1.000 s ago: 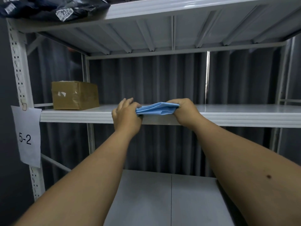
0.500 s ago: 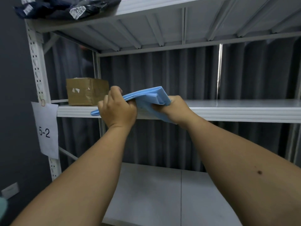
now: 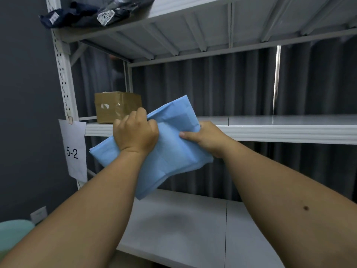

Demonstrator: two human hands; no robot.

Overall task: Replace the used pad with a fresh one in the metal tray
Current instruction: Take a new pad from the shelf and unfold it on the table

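Note:
A folded light-blue pad (image 3: pixel 170 151) hangs in the air in front of the middle shelf (image 3: pixel 289 130), tilted with its top corner up and its lower corner pointing down. My left hand (image 3: pixel 135 132) grips its upper left part with curled fingers. My right hand (image 3: pixel 204 138) holds its right edge, thumb lying on the front face. No metal tray is in view.
A brown cardboard box (image 3: pixel 116 106) stands at the left end of the middle shelf. A paper label reading 5-2 (image 3: pixel 74 151) hangs on the white upright. Dark bagged parcels (image 3: pixel 92 12) lie on the top shelf. The lower shelf (image 3: pixel 193 229) sits below my arms.
The pad has come off the middle shelf towards me and tipped from lying flat to hanging at an angle. Both hands have drawn back and down with it, and the view has shifted left.

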